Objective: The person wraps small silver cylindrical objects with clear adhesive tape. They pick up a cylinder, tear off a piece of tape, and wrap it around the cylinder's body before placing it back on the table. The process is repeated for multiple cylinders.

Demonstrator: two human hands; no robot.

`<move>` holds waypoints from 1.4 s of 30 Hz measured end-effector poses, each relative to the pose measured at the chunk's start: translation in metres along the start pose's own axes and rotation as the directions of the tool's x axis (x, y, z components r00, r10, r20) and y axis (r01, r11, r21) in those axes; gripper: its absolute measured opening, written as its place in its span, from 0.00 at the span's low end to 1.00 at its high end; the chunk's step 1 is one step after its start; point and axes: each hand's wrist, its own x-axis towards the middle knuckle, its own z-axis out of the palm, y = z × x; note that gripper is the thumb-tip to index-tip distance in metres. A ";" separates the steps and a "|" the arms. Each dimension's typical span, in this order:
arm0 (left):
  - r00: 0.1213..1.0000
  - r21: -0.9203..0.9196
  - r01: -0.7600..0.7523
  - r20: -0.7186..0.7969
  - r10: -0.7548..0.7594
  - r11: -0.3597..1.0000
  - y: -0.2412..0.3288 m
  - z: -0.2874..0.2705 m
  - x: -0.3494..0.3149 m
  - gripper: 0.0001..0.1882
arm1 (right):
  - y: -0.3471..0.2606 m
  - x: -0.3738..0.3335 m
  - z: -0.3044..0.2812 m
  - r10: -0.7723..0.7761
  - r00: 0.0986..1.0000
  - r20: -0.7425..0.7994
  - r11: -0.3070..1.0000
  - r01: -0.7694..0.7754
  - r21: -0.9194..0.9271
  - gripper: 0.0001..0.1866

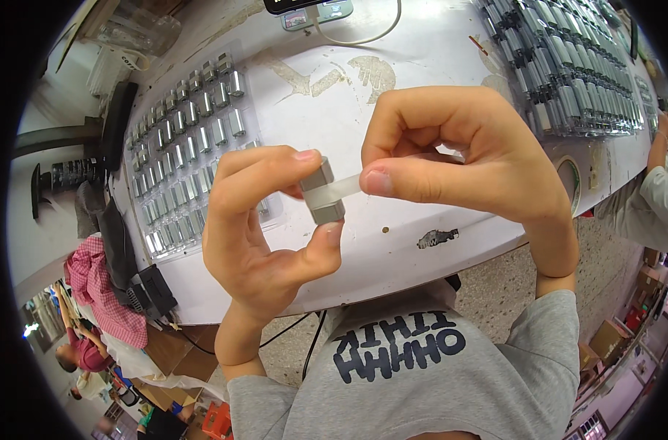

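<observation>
Above the front part of the white table, my left hand [268, 220] pinches a small grey metal block [326, 213] by its two ends, between thumb and a bent finger. A strip of whitish, see-through film [346, 187] crosses the middle of the block. Its free end runs to my right hand [451, 158], where thumb and forefinger are pressed together on it. The strip looks stretched straight between the block and those fingertips. Behind my left hand lies a clear plastic tray [254, 110] with rows of similar shiny metal blocks [191, 113].
Stacked clear trays of metal pieces [568, 66] rise at the far right. A pale cable [356, 42] and a small device [318, 15] lie at the back. A tape roll [568, 176] sits near the right edge. A black adapter [154, 290] is at the left edge. Other people work nearby.
</observation>
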 end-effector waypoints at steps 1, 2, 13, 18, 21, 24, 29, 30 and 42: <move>1.000 -0.029 0.005 -0.007 -0.005 1.000 0.000 0.001 -0.001 0.27 | 0.000 -0.001 0.001 -0.003 1.000 -0.008 1.000 0.004 0.030 0.05; 1.000 -0.058 0.009 -0.014 -0.010 0.998 -0.001 0.001 -0.003 0.27 | 0.000 -0.001 0.003 -0.006 1.000 -0.016 0.998 0.007 0.061 0.05; 0.995 -0.339 0.092 0.009 -0.094 0.936 0.003 0.005 -0.011 0.30 | -0.002 -0.001 0.009 0.034 0.999 0.031 0.986 -0.039 0.160 0.06; 0.989 -0.579 0.116 -0.006 -0.146 0.807 0.003 0.014 -0.012 0.28 | 0.001 0.000 0.013 0.023 0.998 0.053 0.948 -0.039 0.317 0.05; 0.987 -0.616 0.091 -0.047 -0.152 0.783 -0.002 0.019 -0.012 0.28 | 0.008 0.003 0.017 -0.044 0.999 0.023 0.920 0.032 0.392 0.04; 0.971 -0.559 0.133 -0.094 -0.222 0.818 -0.001 0.022 -0.011 0.29 | 0.010 0.004 0.018 -0.093 0.995 -0.019 0.928 0.094 0.360 0.04; 0.972 -0.301 0.235 0.053 -0.230 0.924 0.005 0.010 -0.011 0.29 | 0.014 0.002 0.015 -0.220 0.972 -0.078 0.975 0.217 -0.039 0.03; 0.987 -0.218 0.159 0.053 -0.151 0.963 -0.001 0.011 -0.010 0.27 | 0.013 0.002 0.015 -0.215 0.974 -0.074 0.972 0.206 -0.112 0.03; 0.927 0.010 0.371 0.051 -0.371 0.929 0.015 0.000 0.002 0.20 | 0.020 0.003 0.022 -0.363 0.928 -0.078 0.855 0.298 -0.425 0.04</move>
